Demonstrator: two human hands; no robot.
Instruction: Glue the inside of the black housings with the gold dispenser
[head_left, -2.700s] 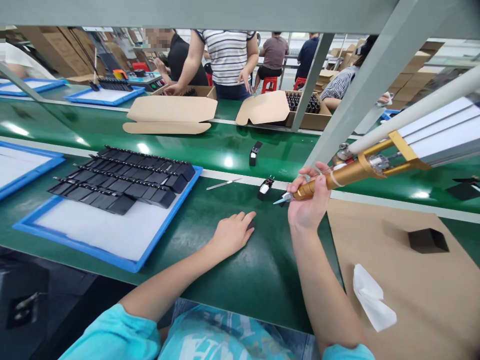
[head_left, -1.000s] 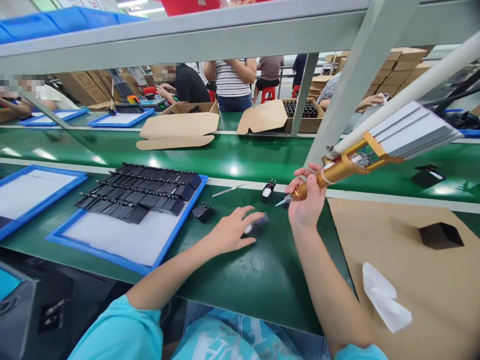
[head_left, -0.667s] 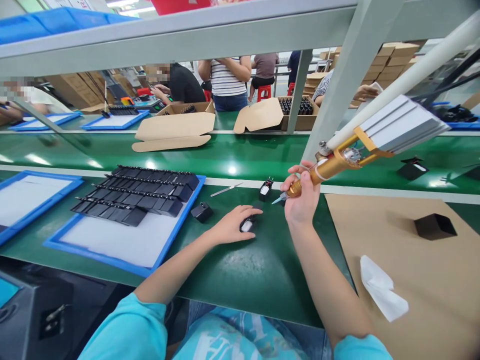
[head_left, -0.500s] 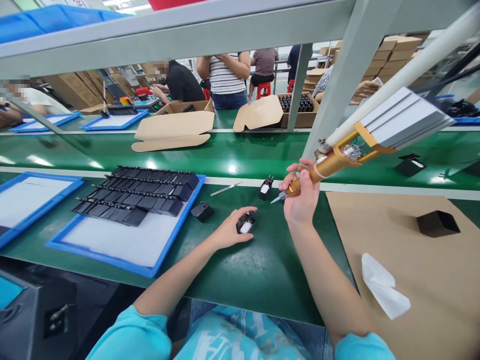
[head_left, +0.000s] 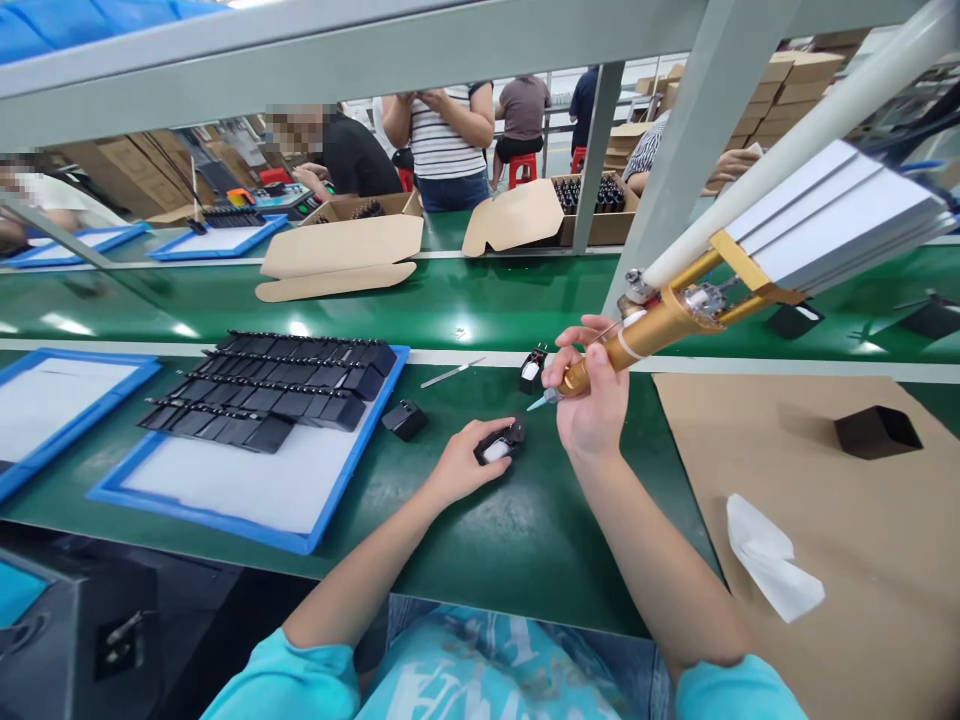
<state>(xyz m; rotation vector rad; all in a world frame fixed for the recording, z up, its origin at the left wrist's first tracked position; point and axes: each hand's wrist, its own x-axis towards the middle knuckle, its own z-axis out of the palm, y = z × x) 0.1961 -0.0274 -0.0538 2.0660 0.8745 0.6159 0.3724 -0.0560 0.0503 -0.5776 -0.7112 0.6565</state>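
My left hand (head_left: 459,465) is closed around the sides of a small black plastic casing with a white part inside (head_left: 496,449), low over the green bench. In my right hand (head_left: 596,405) is a gold-coloured glue dispenser (head_left: 640,333), gripped near its lower end. Its pale blue nozzle tip (head_left: 538,402) points down and left, just above and right of the casing, apart from it. Behind the nozzle stands a similar black piece with a white part and metal pins (head_left: 532,371). A black casing (head_left: 405,420) sits left of my left hand, near a thin metal blade-like tool (head_left: 452,373).
Rows of black casings (head_left: 270,385) lie on a blue-rimmed tray (head_left: 308,541) at left. On the right, a cardboard sheet (head_left: 840,540) bears a black sleeve (head_left: 877,432) and white tissue (head_left: 772,555). A grey post (head_left: 679,160) rises beside the dispenser. Several people are across the green conveyor (head_left: 450,300).
My right hand has brought the dispenser slightly left and closer to the casing. The casing in my left hand has turned a little and shifted slightly right.
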